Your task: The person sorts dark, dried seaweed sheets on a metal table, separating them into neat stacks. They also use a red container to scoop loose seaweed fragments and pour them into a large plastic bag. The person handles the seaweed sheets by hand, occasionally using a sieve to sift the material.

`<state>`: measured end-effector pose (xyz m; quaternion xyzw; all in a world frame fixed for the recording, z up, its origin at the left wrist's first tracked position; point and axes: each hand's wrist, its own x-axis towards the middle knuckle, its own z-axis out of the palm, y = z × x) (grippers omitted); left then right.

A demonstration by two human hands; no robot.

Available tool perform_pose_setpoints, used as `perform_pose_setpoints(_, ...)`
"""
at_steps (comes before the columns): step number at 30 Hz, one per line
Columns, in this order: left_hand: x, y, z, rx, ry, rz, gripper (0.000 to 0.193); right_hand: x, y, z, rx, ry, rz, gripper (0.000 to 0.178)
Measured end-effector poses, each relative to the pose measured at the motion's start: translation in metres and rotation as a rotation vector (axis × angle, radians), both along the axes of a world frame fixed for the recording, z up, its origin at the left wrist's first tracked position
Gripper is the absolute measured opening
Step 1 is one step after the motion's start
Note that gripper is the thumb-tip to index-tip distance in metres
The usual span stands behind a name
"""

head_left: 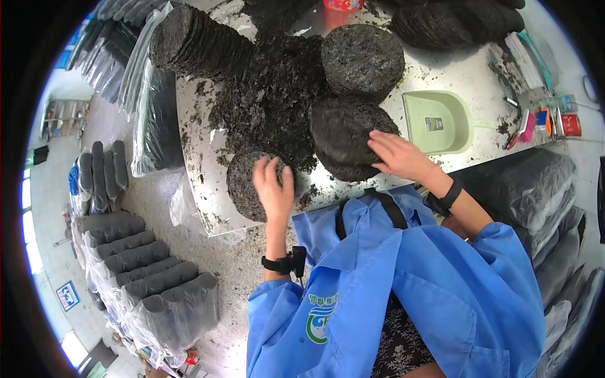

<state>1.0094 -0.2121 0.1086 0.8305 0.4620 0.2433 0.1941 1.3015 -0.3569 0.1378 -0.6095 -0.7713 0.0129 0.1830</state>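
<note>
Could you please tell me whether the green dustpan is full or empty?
Empty: the green dustpan shows bare plastic inside, apart from a label.

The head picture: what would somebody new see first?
Probably the dark, crumbly heap on the white table, top middle. Next, the bright blue coat at the bottom, its wearer's left hand and right hand at round dark discs, and the pale green dustpan farther right.

Dark disc (pixel 343 135): brown-black, round, fairly smooth top, lying flat on the counter (pixel 441 66), between 1 and 2 o'clock from view centre. Flaky disc (pixel 242 192): smaller, blackish, coarse top, partly hidden, also flat, 9 o'clock from centre, 8 o'clock from the first.
</note>
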Motion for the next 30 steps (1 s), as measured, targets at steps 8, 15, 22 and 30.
perform_pose_setpoints(8, 0.099, -0.056, 0.059, -1.010, -0.796, -0.291, 0.056, -0.011, -0.013, 0.044, -0.088, 0.654, -0.036, 0.045)
perform_pose_setpoints(15, 0.104, -0.065, 0.059, -1.174, -0.833, -0.165, 0.059, -0.024, -0.008, 0.011, -0.366, 1.130, -0.162, 0.069)
perform_pose_setpoints(22, 0.077, -0.056, 0.032, -1.358, -1.292, -0.139, 0.053, -0.016, -0.015, 0.032, -0.444, 1.450, -0.269, 0.053)
perform_pose_setpoints(30, 0.074, -0.070, 0.038, -1.122, -0.989, -0.157, 0.064, -0.047, -0.002, 0.014, -0.195, 0.812, -0.021, 0.070)
